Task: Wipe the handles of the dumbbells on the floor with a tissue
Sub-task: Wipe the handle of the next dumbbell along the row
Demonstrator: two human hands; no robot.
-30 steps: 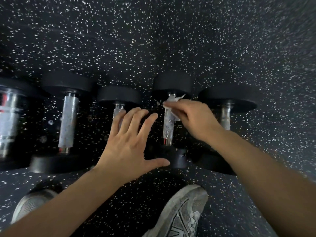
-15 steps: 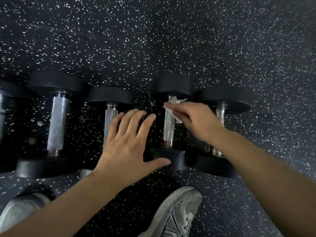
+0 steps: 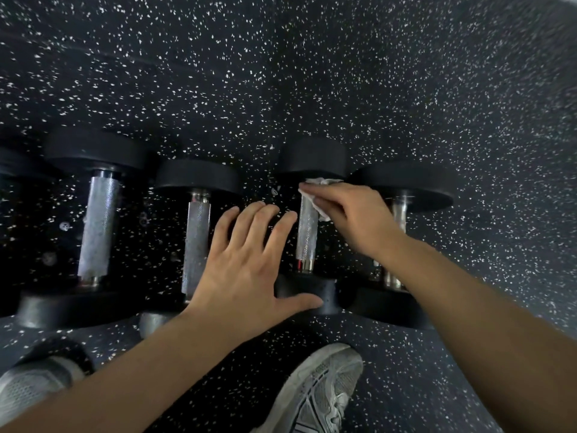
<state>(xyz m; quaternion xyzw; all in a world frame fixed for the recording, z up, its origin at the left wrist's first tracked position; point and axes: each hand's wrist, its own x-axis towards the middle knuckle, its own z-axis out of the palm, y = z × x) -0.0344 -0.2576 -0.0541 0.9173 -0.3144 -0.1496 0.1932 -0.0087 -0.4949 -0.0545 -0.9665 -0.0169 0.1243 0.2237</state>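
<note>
Several black dumbbells with knurled metal handles lie side by side on the speckled floor. My right hand point(image 3: 349, 214) presses a crumpled white tissue point(image 3: 321, 182) against the far end of one handle point(image 3: 307, 232), close to its far black head point(image 3: 315, 157). My left hand point(image 3: 246, 264) hovers with fingers spread, its thumb by that dumbbell's near head point(image 3: 312, 290), and it partly covers the neighbouring handle point(image 3: 195, 242). Another handle point(image 3: 96, 226) lies further left, and the rightmost handle point(image 3: 398, 210) sits mostly behind my right wrist.
Black rubber floor point(image 3: 343, 73) with white flecks stretches beyond the dumbbells. My two grey sneakers stand just in front of the row, one point(image 3: 315, 392) at lower centre and one point(image 3: 37, 379) at lower left. A further dumbbell head point(image 3: 12, 164) is cut off at the left edge.
My right hand with the tissue has slid up the handle towards the far head. The view has shifted slightly right; my left hand stays spread in place.
</note>
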